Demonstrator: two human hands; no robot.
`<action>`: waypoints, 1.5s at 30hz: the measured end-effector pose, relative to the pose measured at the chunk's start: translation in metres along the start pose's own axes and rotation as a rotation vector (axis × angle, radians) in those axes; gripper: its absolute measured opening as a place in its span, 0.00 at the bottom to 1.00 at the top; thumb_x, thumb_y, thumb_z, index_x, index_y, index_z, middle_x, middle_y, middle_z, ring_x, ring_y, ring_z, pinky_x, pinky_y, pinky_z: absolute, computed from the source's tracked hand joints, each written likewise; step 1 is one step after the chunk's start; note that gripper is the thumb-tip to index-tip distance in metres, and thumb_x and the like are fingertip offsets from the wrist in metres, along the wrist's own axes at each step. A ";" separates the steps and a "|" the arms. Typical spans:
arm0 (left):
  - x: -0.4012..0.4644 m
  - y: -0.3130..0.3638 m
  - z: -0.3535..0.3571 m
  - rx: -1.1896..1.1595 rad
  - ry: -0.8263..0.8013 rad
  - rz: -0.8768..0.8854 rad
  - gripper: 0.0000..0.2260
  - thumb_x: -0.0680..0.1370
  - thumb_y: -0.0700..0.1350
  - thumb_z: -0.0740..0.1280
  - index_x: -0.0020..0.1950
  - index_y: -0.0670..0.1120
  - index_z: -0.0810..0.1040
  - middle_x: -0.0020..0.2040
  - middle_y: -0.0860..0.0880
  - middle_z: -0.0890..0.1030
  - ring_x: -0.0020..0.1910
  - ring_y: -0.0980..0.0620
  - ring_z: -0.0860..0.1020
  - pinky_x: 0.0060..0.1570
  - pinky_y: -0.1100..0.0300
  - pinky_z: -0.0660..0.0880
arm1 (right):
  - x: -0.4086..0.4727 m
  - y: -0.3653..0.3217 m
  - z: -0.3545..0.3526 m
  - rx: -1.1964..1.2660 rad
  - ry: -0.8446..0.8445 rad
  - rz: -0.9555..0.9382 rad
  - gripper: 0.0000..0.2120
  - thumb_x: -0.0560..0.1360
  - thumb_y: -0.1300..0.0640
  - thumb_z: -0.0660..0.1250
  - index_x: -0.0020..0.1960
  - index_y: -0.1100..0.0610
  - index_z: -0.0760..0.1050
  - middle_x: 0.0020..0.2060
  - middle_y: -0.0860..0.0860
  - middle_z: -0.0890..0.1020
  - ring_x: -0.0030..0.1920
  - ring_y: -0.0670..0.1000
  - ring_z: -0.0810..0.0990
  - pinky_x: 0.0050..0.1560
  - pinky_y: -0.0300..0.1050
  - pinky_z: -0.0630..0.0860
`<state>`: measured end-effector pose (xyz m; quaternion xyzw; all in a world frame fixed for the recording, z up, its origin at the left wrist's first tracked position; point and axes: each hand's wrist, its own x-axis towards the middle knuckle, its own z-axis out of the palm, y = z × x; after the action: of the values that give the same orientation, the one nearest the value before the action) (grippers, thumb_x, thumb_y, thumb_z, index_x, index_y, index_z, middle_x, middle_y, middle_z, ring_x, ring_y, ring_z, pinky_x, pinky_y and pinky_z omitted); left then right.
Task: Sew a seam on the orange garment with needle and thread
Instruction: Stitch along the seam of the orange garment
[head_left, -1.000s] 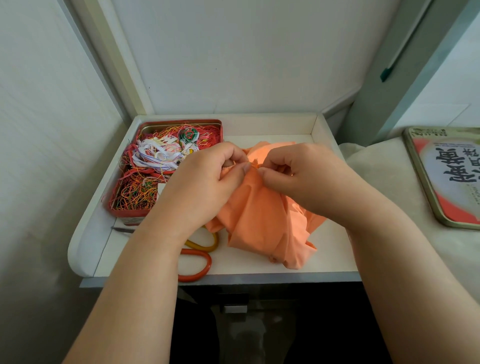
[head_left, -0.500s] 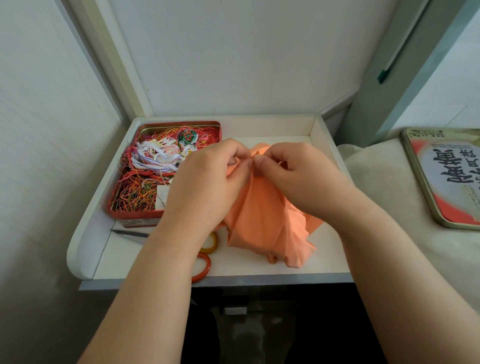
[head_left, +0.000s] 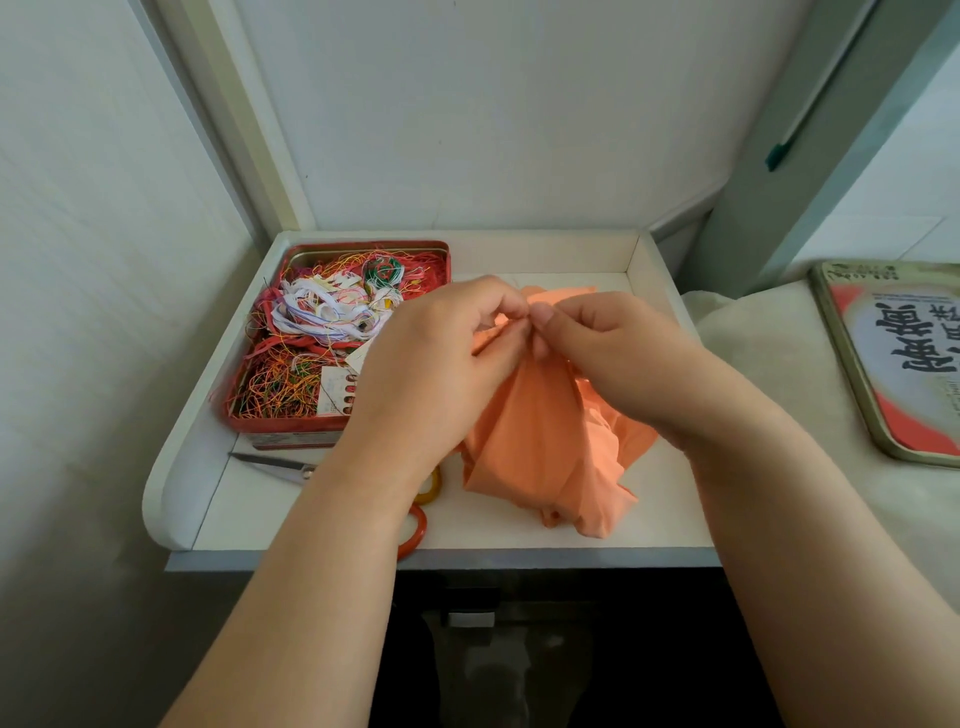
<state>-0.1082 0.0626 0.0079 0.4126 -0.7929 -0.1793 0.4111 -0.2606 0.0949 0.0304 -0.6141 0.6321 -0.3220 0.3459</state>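
Two hands met over the crumpled orange cotton garment (head_left: 545, 441), closer together than half a second before, fingertips now almost touching at the top fold. Shifted a little toward the middle of the tray since the earlier frames, with the garment bunched taller and narrower beneath them. Left hand (head_left: 441, 364) curled, thumb and forefinger pinching the raised orange edge, knuckles hiding part of the tin. Right hand (head_left: 613, 348) curled likewise, thumb pressed against the forefinger right at the same fold; pinched something there, though too small to tell whether needle, thread or only cloth. Neither needle nor thread made out between the fingers. Garment sat on the white shallow-walled tray (head_left: 660, 291), right of centre, its lower folds spilling toward the front edge, upper part lifted in the two grips. Left of it, touching the back-left corner, lay the red rectangular metal tin (head_left: 291, 421) stuffed with tangled coloured threads (head_left: 332, 322) in white, orange, green and red. Just in front of the tin, partly under the left forearm, rested the scissors with orange and yellow loop handles (head_left: 415, 525), blades pointing left. Off to the far right, on pale cloth, lay the flat tin lid with printed black characters (head_left: 904, 358), well apart from the tray.
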 end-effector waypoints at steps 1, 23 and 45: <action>0.000 0.000 0.000 -0.003 -0.004 0.002 0.04 0.74 0.49 0.67 0.44 0.52 0.81 0.31 0.62 0.73 0.32 0.63 0.71 0.34 0.58 0.69 | 0.000 0.000 -0.001 0.027 0.001 0.002 0.21 0.81 0.46 0.59 0.32 0.52 0.75 0.26 0.51 0.71 0.29 0.50 0.67 0.34 0.45 0.66; 0.000 0.002 -0.003 -0.329 -0.328 -0.161 0.01 0.74 0.45 0.71 0.43 0.50 0.82 0.42 0.54 0.84 0.44 0.51 0.81 0.48 0.60 0.76 | 0.015 0.018 -0.011 0.412 0.311 0.059 0.11 0.79 0.56 0.64 0.42 0.55 0.82 0.34 0.40 0.81 0.33 0.38 0.73 0.38 0.35 0.69; -0.003 0.009 -0.010 -0.399 -0.353 -0.199 0.06 0.76 0.46 0.69 0.47 0.44 0.80 0.40 0.37 0.83 0.36 0.41 0.79 0.37 0.58 0.76 | 0.017 0.032 -0.029 0.949 -0.714 0.371 0.12 0.80 0.56 0.49 0.37 0.55 0.60 0.25 0.50 0.76 0.15 0.41 0.63 0.18 0.31 0.50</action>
<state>-0.1038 0.0705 0.0183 0.3619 -0.7568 -0.4402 0.3202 -0.3025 0.0786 0.0189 -0.3431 0.3616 -0.2773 0.8213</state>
